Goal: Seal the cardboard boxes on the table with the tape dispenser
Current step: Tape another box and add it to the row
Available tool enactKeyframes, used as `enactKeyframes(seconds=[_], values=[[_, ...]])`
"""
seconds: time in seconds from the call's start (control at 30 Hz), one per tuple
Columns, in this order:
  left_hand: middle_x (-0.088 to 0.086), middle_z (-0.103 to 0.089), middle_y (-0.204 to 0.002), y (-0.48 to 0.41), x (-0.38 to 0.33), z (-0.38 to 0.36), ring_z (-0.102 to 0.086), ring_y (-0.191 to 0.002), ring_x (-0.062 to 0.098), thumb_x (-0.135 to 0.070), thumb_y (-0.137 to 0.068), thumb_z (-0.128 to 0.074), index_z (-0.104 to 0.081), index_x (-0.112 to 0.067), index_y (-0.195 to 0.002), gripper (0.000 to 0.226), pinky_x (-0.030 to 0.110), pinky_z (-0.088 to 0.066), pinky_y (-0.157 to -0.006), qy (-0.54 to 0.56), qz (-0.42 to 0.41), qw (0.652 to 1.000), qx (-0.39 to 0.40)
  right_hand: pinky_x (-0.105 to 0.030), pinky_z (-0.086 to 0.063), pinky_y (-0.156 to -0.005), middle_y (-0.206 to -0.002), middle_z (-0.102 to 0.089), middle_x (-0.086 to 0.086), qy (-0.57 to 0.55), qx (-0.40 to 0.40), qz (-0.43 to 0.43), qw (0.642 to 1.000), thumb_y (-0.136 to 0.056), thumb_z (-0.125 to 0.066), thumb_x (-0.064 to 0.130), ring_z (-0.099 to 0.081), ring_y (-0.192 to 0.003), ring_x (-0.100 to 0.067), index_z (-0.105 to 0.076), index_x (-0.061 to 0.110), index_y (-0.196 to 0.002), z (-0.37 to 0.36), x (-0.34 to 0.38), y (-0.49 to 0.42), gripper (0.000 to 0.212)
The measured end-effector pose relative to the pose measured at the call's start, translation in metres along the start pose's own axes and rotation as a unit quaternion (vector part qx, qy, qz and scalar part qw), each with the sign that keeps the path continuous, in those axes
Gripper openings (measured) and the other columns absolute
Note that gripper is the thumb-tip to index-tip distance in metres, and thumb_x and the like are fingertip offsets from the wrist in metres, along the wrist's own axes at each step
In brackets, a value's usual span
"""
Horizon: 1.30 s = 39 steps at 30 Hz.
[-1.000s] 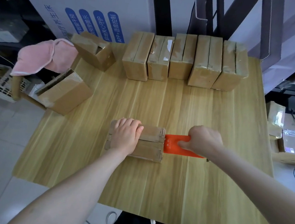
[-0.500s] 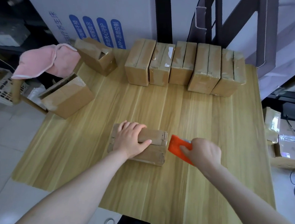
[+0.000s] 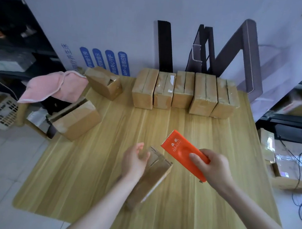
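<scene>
A small cardboard box [image 3: 155,175] is lifted off the wooden table [image 3: 208,135] near its front middle, tilted and turned lengthwise away from me. My left hand [image 3: 134,161] holds it by its left side, thumb on top; the other fingers are partly hidden behind it. My right hand [image 3: 213,170] grips the orange tape dispenser [image 3: 183,152] just right of the box, raised above the table with its far end pointing up and left. Dispenser and box are apart.
Several taped boxes [image 3: 183,91] stand in a row along the table's back edge. Two more boxes lie at the left, one far [image 3: 103,82] and one nearer [image 3: 76,120] overhanging the edge. A pink cloth [image 3: 56,86] hangs off the left. Cartons and cables sit on the floor at right.
The box lay flat under my left hand with the dispenser at its right end. Now the box is lifted and turned, and the dispenser has pulled away upward.
</scene>
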<state>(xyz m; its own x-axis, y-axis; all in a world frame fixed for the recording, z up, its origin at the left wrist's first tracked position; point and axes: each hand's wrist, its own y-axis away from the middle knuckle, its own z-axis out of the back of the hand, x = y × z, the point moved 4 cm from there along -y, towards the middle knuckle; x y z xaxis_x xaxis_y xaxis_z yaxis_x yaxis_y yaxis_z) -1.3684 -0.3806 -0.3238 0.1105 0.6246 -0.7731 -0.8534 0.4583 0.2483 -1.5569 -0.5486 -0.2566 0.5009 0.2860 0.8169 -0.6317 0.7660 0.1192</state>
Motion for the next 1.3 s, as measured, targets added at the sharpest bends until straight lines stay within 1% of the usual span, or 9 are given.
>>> enactKeyframes(seconds=[0.07, 0.17, 0.37, 0.57, 0.67, 0.8, 1.03, 1.17, 1.3], values=[[-0.007, -0.068, -0.113, -0.001, -0.038, 0.012, -0.062, -0.109, 0.012, -0.036, -0.094, -0.057, -0.066, -0.023, -0.111, 0.023, 0.029, -0.046, -0.097, 0.153, -0.023, 0.987, 0.044, -0.049, -0.053, -0.046, -0.057, -0.066, -0.006, -0.018, -0.010, 0.011, 1.000, -0.084, -0.073, 0.035, -0.062, -0.045, -0.023, -0.068, 0.022, -0.071, 0.001, 0.009, 0.003, 0.018], [-0.010, -0.073, -0.098, 0.002, -0.082, 0.028, -0.067, -0.092, 0.004, -0.039, -0.099, -0.046, -0.069, -0.029, -0.098, 0.025, 0.025, -0.048, -0.083, 0.241, -0.029, 0.960, 0.140, -0.047, -0.052, -0.043, -0.059, -0.066, -0.007, -0.033, -0.018, 0.021, 0.999, -0.084, -0.073, 0.033, -0.061, -0.044, -0.023, -0.069, 0.021, -0.071, 0.000, 0.020, 0.004, 0.018], [-0.007, -0.073, -0.103, 0.007, -0.096, 0.048, -0.065, -0.100, 0.007, -0.032, -0.096, -0.055, -0.071, -0.017, -0.109, 0.026, 0.025, -0.050, -0.086, 0.207, -0.083, 0.962, 0.156, -0.040, -0.048, -0.041, -0.058, -0.064, 0.007, 0.018, -0.033, 0.028, 0.999, -0.082, -0.072, 0.039, -0.055, -0.040, -0.010, -0.067, 0.020, -0.068, -0.004, 0.037, 0.004, 0.024], [-0.005, -0.074, -0.081, -0.005, -0.092, 0.058, -0.065, -0.072, 0.006, -0.036, -0.091, -0.061, -0.075, -0.021, -0.080, 0.023, 0.022, -0.049, -0.068, 0.259, 0.011, 0.945, 0.198, -0.048, -0.050, -0.039, -0.059, -0.066, -0.005, -0.020, -0.022, 0.030, 0.999, -0.082, -0.073, 0.039, -0.061, -0.045, -0.024, -0.071, 0.020, -0.075, -0.008, 0.048, 0.008, 0.021], [-0.006, -0.072, -0.074, -0.011, -0.088, 0.056, -0.064, -0.067, 0.008, -0.037, -0.087, -0.067, -0.073, -0.020, -0.080, 0.019, 0.022, -0.049, -0.065, 0.252, 0.047, 0.942, 0.218, -0.048, -0.048, -0.034, -0.058, -0.066, -0.003, -0.037, -0.012, 0.029, 0.999, -0.083, -0.073, 0.037, -0.059, -0.040, -0.021, -0.071, 0.036, -0.078, -0.010, 0.054, 0.012, 0.006], [-0.008, -0.070, -0.063, -0.020, -0.088, 0.055, -0.060, -0.053, 0.002, -0.022, -0.081, -0.075, -0.072, -0.019, -0.083, 0.005, 0.022, -0.044, -0.060, 0.251, 0.071, 0.943, 0.205, -0.049, -0.048, -0.033, -0.058, -0.066, -0.002, -0.032, -0.016, 0.017, 0.999, -0.083, -0.073, 0.039, -0.062, -0.041, -0.027, -0.070, 0.038, -0.076, -0.011, 0.060, 0.014, 0.007], [-0.005, -0.069, -0.057, -0.043, -0.093, 0.053, -0.061, -0.045, 0.001, -0.006, -0.078, -0.076, -0.070, -0.015, -0.069, 0.014, 0.016, -0.041, -0.044, 0.186, 0.040, 0.972, 0.134, -0.049, -0.052, -0.039, -0.055, -0.067, -0.001, 0.021, -0.002, -0.007, 1.000, -0.083, -0.069, 0.049, -0.063, -0.039, -0.022, -0.069, 0.021, -0.072, -0.014, 0.076, 0.012, 0.030], [-0.002, -0.072, -0.064, -0.050, -0.092, 0.048, -0.066, -0.056, 0.010, 0.002, -0.077, -0.073, -0.071, -0.012, -0.067, 0.018, 0.019, -0.048, -0.051, 0.141, 0.039, 0.978, 0.146, -0.046, -0.054, -0.040, -0.056, -0.067, -0.001, 0.041, 0.007, -0.041, 0.998, -0.082, -0.070, 0.045, -0.065, -0.042, -0.023, -0.068, 0.023, -0.071, -0.006, 0.066, 0.017, 0.025], [-0.001, -0.073, -0.073, -0.081, -0.073, 0.067, -0.065, -0.062, 0.012, 0.011, -0.077, -0.063, -0.070, -0.014, -0.065, 0.029, 0.023, -0.049, -0.059, 0.103, 0.048, 0.991, 0.075, -0.034, -0.048, -0.029, -0.051, -0.065, -0.004, 0.053, -0.007, -0.087, 0.995, -0.083, -0.074, 0.032, -0.061, -0.036, -0.024, -0.069, 0.019, -0.066, 0.040, 0.017, 0.038, 0.022]])
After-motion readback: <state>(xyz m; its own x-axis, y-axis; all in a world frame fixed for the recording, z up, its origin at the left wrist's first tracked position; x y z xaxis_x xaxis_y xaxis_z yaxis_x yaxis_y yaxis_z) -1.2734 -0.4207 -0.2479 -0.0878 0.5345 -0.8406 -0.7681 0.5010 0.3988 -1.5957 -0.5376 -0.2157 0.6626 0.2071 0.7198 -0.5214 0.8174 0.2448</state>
